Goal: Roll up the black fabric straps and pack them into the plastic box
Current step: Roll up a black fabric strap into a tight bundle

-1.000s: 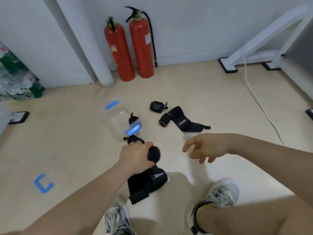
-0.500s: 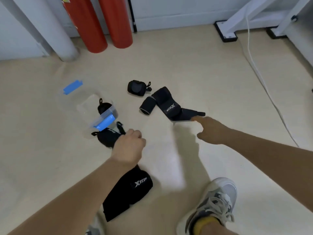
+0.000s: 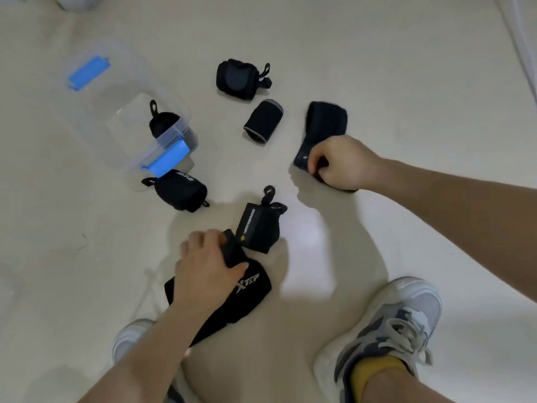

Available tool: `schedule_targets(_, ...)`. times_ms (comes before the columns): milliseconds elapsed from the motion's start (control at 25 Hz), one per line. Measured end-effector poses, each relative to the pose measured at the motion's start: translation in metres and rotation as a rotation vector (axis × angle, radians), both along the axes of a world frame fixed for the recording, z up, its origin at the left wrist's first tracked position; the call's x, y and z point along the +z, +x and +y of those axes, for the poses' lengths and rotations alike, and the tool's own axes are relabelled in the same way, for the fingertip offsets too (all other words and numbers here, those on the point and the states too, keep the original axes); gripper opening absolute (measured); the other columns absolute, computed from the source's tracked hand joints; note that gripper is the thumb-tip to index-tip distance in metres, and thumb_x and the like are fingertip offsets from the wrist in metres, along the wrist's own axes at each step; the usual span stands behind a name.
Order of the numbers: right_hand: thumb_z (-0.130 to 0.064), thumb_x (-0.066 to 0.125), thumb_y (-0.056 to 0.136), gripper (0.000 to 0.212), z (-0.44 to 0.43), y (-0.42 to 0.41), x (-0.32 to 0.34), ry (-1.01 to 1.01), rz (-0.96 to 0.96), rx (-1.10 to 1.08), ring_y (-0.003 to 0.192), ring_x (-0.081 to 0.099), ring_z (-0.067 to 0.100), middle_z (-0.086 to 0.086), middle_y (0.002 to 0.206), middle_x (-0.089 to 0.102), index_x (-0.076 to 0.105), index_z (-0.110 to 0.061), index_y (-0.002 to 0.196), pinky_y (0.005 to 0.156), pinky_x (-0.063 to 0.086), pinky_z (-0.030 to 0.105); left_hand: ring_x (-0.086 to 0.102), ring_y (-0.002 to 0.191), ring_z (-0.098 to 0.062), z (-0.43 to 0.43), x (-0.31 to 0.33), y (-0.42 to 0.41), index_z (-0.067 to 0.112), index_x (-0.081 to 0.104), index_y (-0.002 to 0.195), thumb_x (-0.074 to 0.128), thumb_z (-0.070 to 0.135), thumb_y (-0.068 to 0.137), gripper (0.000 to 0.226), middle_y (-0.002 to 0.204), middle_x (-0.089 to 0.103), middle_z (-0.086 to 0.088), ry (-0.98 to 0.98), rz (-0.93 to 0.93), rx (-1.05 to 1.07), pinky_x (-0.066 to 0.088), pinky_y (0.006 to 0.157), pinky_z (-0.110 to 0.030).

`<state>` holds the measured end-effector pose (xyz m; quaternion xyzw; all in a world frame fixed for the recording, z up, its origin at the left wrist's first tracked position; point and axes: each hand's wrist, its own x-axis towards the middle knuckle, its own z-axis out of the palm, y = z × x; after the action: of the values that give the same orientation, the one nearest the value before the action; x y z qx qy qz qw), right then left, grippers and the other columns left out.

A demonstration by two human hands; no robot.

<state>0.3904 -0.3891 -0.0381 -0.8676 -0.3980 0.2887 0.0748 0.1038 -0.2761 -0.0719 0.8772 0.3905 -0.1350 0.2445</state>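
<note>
A clear plastic box [image 3: 136,158] with blue clips lies on the floor at the left, one rolled black strap [image 3: 162,123] inside it. Three more rolled straps lie on the floor: one [image 3: 181,189] beside the box, one [image 3: 237,79] farther back, and one [image 3: 263,121] with grey edges. My left hand [image 3: 207,267] grips the end of a flat "XTEP" strap [image 3: 232,298], next to a folded strap part [image 3: 258,228]. My right hand [image 3: 340,164] grips the near end of another unrolled black strap [image 3: 327,120].
My two sneakers [image 3: 389,330] stand on the beige floor at the bottom, close to the straps. A white cable [image 3: 520,33] runs along the upper right edge.
The view has dropped closer to the floor. My right hand reached to the unrolled strap and took hold of it. My left hand let go of the rolled strap by the box and moved back to the flat strap.
</note>
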Motion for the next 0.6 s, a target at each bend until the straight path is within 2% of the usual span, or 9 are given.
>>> schedule_targets(40, 0.005, 0.051, 0.084, 0.030, 0.006, -0.009, 0.009, 0.133, 0.255, -0.221, 0.075, 0.060, 0.015, 0.000, 0.094, 0.062, 0.066, -0.019, 0.089, 0.064, 0.046, 0.018, 0.048, 0.111, -0.023, 0.003, 0.000, -0.016, 0.027, 0.050, 0.115, 0.076, 0.052, 0.071, 0.057, 0.115, 0.048, 0.003, -0.039, 0.187, 0.030, 0.047, 0.090, -0.043)
schedule_targets(120, 0.009, 0.054, 0.087, 0.033, 0.013, -0.028, 0.029, 0.337, 0.636, -0.587, 0.067, 0.070, 0.016, 0.001, 0.089, 0.060, 0.062, -0.021, 0.098, 0.063, 0.053, 0.019, 0.051, 0.114, -0.017, 0.001, 0.000, -0.040, 0.035, 0.053, 0.115, 0.071, 0.060, 0.072, 0.053, 0.116, 0.052, 0.008, -0.088, 0.421, -0.112, 0.041, 0.096, -0.040)
schedule_targets(200, 0.008, 0.056, 0.090, 0.040, 0.012, -0.043, 0.055, 0.383, 0.784, -0.736, 0.062, 0.071, 0.016, -0.001, 0.082, 0.059, 0.059, -0.022, 0.116, 0.070, 0.056, 0.026, 0.047, 0.121, -0.016, -0.007, 0.005, -0.051, 0.038, 0.061, 0.111, 0.068, 0.051, 0.078, 0.037, 0.121, 0.051, 0.009, -0.052, 0.407, -0.244, 0.034, 0.103, -0.040)
schedule_targets(280, 0.008, 0.055, 0.090, 0.041, 0.006, -0.049, 0.089, 0.431, 0.868, -0.793, 0.053, 0.064, 0.016, 0.000, 0.071, 0.059, 0.061, -0.018, 0.120, 0.070, 0.055, 0.029, 0.034, 0.136, -0.021, -0.015, 0.004, -0.057, 0.040, 0.050, 0.129, 0.068, 0.038, 0.080, 0.052, 0.143, 0.038, 0.004, 0.022, 0.347, -0.404, 0.025, 0.111, -0.045)
schedule_targets(360, 0.009, 0.049, 0.087, 0.035, 0.003, -0.056, 0.124, 0.501, 0.941, -0.816, 0.046, 0.046, 0.017, 0.000, 0.061, 0.049, 0.067, -0.013, 0.108, 0.058, 0.049, 0.027, 0.013, 0.148, -0.028, -0.029, 0.006, -0.056, 0.038, 0.020, 0.150, 0.066, 0.026, 0.083, 0.082, 0.162, 0.010, -0.005, 0.083, 0.297, -0.625, 0.015, 0.116, -0.053)
schedule_targets(440, 0.011, 0.048, 0.087, 0.029, -0.002, -0.064, 0.154, 0.524, 1.001, -0.766, 0.045, 0.040, 0.016, 0.001, 0.057, 0.045, 0.067, -0.010, 0.092, 0.050, 0.049, 0.024, -0.001, 0.151, -0.031, -0.045, 0.004, -0.044, 0.033, 0.008, 0.154, 0.059, 0.018, 0.089, 0.084, 0.165, -0.004, -0.007, 0.119, 0.320, -0.815, 0.005, 0.117, -0.060)
schedule_targets(480, 0.012, 0.051, 0.087, 0.027, -0.004, -0.068, 0.167, 0.514, 1.036, -0.707, 0.045, 0.048, 0.016, 0.001, 0.057, 0.049, 0.065, -0.010, 0.089, 0.054, 0.055, 0.025, -0.001, 0.151, -0.031, -0.051, 0.001, -0.037, 0.028, 0.016, 0.153, 0.056, 0.015, 0.092, 0.074, 0.164, 0.001, -0.010, 0.129, 0.331, -0.872, 0.002, 0.117, -0.062)
schedule_targets(520, 0.012, 0.056, 0.087, 0.024, -0.006, -0.073, 0.177, 0.488, 1.076, -0.629, 0.050, 0.060, 0.017, 0.003, 0.061, 0.057, 0.065, -0.011, 0.090, 0.067, 0.061, 0.028, 0.007, 0.150, -0.032, -0.056, 0.000, -0.029, 0.021, 0.030, 0.148, 0.053, 0.013, 0.094, 0.060, 0.161, 0.016, -0.014, 0.133, 0.339, -0.905, 0.000, 0.117, -0.063)
schedule_targets(600, 0.013, 0.063, 0.083, 0.026, -0.010, -0.081, 0.200, 0.405, 1.079, -0.451, 0.074, 0.073, 0.018, 0.007, 0.079, 0.072, 0.065, -0.010, 0.098, 0.084, 0.060, 0.027, 0.039, 0.135, -0.032, -0.058, 0.013, -0.020, 0.014, 0.051, 0.127, 0.047, 0.013, 0.095, 0.032, 0.134, 0.052, -0.012, 0.123, 0.326, -0.898, 0.012, 0.119, -0.055)
